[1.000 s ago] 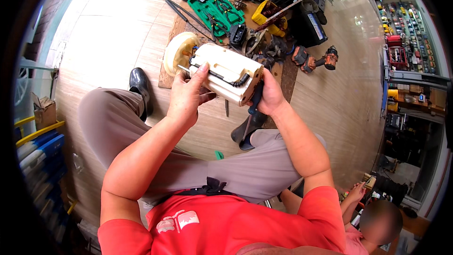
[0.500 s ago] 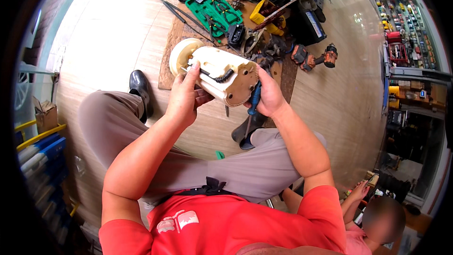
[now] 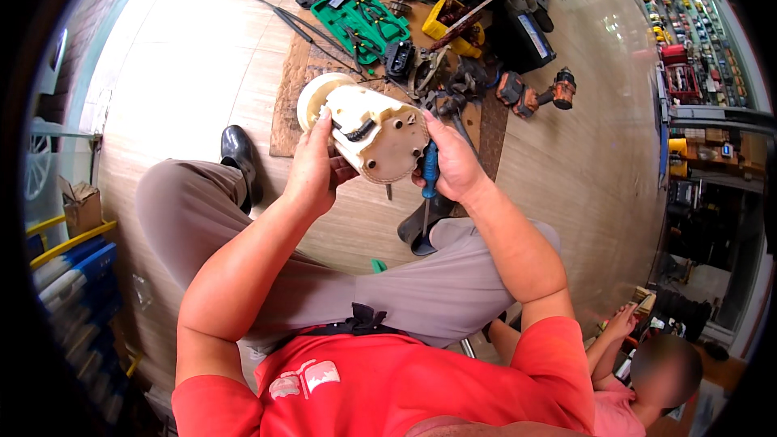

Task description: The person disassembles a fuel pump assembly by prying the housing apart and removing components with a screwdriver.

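Observation:
Between my two hands I hold up a cream-white plastic housing point(image 3: 383, 148), roughly cylindrical, with a round flange at its far left end. Its flat end face has several dark holes and is turned towards me; a short black ribbed hose lies along its side. My left hand point(image 3: 312, 163) is closed on the housing's left side, thumb on top. On the other side, my right hand point(image 3: 455, 158) grips the housing's right edge. Tucked in that same hand is a blue-handled screwdriver point(image 3: 430, 171), its shaft pointing down towards my shoe.
Beyond the housing, a cardboard sheet point(image 3: 290, 105) on the floor bears an open green tool case point(image 3: 362, 24), a yellow bin point(image 3: 453, 26) and dark metal parts. A cordless drill point(image 3: 558, 91) lies to the right. Another person point(image 3: 619, 388) sits at the lower right; blue bins point(image 3: 81, 275) stand left.
The housing has turned so its holed end face shows more fully towards me. Both hands still hold it, with the screwdriver kept in the right one and now more upright.

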The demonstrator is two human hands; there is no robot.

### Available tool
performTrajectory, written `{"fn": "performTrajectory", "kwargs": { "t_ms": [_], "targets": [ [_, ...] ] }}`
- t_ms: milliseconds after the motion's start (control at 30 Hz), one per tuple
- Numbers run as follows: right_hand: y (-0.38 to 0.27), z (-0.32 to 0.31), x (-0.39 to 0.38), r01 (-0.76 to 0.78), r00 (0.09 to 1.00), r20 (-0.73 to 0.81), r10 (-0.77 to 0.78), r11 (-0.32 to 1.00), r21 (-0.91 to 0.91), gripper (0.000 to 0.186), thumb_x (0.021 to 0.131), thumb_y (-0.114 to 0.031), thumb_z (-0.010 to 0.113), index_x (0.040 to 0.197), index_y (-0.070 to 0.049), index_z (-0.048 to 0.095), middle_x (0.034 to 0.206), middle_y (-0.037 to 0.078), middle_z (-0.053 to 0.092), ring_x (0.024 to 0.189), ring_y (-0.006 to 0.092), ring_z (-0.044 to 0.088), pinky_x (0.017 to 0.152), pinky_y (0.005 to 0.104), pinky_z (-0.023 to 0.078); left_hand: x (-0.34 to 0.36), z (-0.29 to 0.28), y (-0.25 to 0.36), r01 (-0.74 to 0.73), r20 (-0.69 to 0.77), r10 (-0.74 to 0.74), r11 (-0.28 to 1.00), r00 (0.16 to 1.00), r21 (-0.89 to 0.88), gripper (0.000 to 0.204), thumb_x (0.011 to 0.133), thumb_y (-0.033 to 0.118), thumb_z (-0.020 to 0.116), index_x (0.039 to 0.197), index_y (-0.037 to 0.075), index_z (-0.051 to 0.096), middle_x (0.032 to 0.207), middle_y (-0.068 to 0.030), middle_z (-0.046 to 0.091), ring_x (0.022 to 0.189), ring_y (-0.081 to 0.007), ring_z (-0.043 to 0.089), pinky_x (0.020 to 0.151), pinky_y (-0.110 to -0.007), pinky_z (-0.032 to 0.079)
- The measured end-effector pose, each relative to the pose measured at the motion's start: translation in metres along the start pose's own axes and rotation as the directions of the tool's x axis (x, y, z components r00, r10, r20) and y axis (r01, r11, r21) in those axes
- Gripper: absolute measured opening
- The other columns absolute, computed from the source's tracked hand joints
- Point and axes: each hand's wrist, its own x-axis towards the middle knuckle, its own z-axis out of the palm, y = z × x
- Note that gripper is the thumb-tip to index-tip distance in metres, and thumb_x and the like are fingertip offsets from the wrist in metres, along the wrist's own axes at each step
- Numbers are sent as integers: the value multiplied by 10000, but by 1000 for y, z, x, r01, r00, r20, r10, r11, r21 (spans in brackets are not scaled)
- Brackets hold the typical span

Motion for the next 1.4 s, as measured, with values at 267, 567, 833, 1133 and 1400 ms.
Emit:
{"fn": "performTrajectory", "kwargs": {
  "t_ms": [267,567,833,1133,1400],
  "targets": [
    [-3,6,-7,43,998,60,-36,992,-122,434,992,-466,459,987,-63,619,690,34,605,484,124,543,401,266,438,3,1,-3,82,-32,-82,997,996,10,512,989,499,374,1271,100,527,1109,-76,649,946,-190,649,795,-345,534],
    [-3,7,-10,134,991,50,-125,942,-307,439,991,-465,470,999,-47,605,694,5,581,528,70,528,426,222,426,1,10,-7,50,22,-48,988,999,-145,494,1001,444,348,1296,78,500,1204,-84,621,1047,-215,631,875,-364,520],
    [-4,10,-13,162,986,18,-166,925,-345,454,984,-440,503,880,-6,588,639,-3,532,494,67,479,426,233,397,3,7,-9,52,92,-37,984,995,-170,475,1003,401,339,1306,71,498,1238,-87,607,1092,-229,612,933,-379,497],
    [-4,10,-15,185,981,28,-189,902,-390,468,980,-447,505,894,4,593,642,3,536,501,68,483,434,235,395,3,8,-9,55,88,-40,983,995,-176,448,998,393,354,1278,90,526,1200,-63,626,1059,-207,623,905,-359,508],
    [-2,9,-13,196,979,32,-200,897,-396,462,981,-443,504,859,-5,580,623,1,524,486,71,477,424,239,391,4,5,-11,52,80,-38,983,996,-176,441,995,391,359,1272,94,531,1189,-57,631,1048,-203,629,888,-356,515]
  ]
}}
